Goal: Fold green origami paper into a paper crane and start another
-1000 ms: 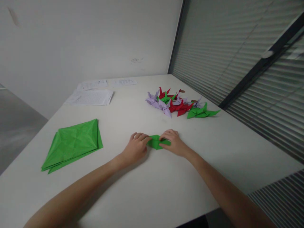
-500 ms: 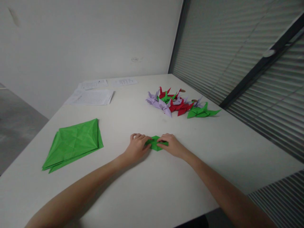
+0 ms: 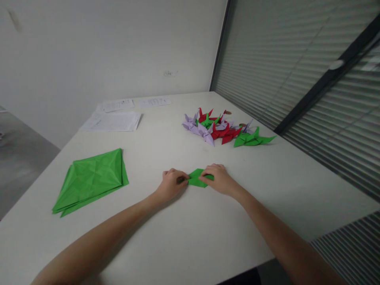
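A small folded green paper (image 3: 196, 178) lies on the white table between my two hands. My left hand (image 3: 173, 183) pinches its left tip between thumb and forefinger. On the other side, my right hand (image 3: 218, 179) has thumb and fingers closed on the right part of the same paper, partly covering it. Farther off to the left rests a stack of larger creased green sheets (image 3: 96, 176), touched by neither hand.
Beyond my hands sits a cluster of folded paper cranes: purple (image 3: 206, 133), red (image 3: 230, 135) and green (image 3: 252, 138). Printed sheets (image 3: 115, 121) lie at the back left. A blind-covered window (image 3: 267, 59) borders the table (image 3: 166, 245) on the right.
The green paper has shifted slightly right, and more of its surface shows. My right hand has moved a little right and away; my left hand now pinches the paper's left tip.
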A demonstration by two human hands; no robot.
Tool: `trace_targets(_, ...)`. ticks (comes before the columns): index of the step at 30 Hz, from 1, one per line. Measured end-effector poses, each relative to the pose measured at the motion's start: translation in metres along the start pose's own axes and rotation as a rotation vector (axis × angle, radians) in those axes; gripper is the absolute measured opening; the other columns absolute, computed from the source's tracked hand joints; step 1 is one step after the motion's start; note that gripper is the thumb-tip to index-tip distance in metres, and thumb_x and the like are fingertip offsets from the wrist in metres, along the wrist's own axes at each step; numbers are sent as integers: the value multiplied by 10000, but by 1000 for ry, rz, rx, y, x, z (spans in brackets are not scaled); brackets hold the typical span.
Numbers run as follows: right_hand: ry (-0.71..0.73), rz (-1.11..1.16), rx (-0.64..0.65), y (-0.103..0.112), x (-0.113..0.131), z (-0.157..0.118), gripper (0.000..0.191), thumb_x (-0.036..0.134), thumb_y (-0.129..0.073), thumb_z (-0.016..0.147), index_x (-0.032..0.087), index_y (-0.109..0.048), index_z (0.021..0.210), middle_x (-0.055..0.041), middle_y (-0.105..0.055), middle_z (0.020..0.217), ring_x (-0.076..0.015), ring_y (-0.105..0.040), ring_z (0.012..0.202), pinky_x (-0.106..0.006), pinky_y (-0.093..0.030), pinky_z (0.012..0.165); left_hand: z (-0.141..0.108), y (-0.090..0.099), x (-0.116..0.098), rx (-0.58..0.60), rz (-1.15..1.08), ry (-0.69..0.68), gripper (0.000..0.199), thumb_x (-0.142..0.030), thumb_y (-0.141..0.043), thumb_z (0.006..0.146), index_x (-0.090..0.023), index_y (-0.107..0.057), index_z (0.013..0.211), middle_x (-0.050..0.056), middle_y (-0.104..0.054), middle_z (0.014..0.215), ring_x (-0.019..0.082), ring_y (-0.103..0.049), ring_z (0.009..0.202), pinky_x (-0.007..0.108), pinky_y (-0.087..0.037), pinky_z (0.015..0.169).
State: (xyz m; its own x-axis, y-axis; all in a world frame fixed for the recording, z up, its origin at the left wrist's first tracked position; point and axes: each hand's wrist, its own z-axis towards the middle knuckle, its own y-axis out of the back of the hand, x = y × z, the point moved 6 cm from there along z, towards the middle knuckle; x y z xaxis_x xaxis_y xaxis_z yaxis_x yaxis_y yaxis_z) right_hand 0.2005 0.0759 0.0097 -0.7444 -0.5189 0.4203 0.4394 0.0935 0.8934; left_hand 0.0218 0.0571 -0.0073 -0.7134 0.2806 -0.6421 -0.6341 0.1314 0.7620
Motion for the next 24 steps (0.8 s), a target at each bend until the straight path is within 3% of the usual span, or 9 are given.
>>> trace_targets(10, -133, -28, -37, -13, 11, -1, 288, 447, -585, 893, 220, -661, 732, -13, -707, 798, -201, -580, 834, -369, -306, 797, 0, 3, 0, 22, 21, 0, 118, -263, -676, 763, -252, -732, 866, 4, -713, 830, 208, -601, 891, 377, -365, 878)
trace_targets(18, -126, -131, -69, -14, 16, -1, 323, 508, -591, 869, 220, -653, 734, -45, -695, 777, -234, -565, 858, -391, -294, 802, -2, 13, 0, 61, 134, 35, 167, -340, -669, 768, -255, -732, 898, 10, -727, 841, 225, -621, 875, 385, -378, 872)
trace_targets(24, -129, -98, -70, -14, 14, -1, 307, 478, -579, 887, 223, -653, 733, -35, -691, 777, -221, -566, 860, -390, -296, 815, 1, 14, 3, 103, 117, 59, 161, -285, -613, 796, -231, -742, 876, 17, -732, 805, 189, -647, 771, 309, -445, 762)
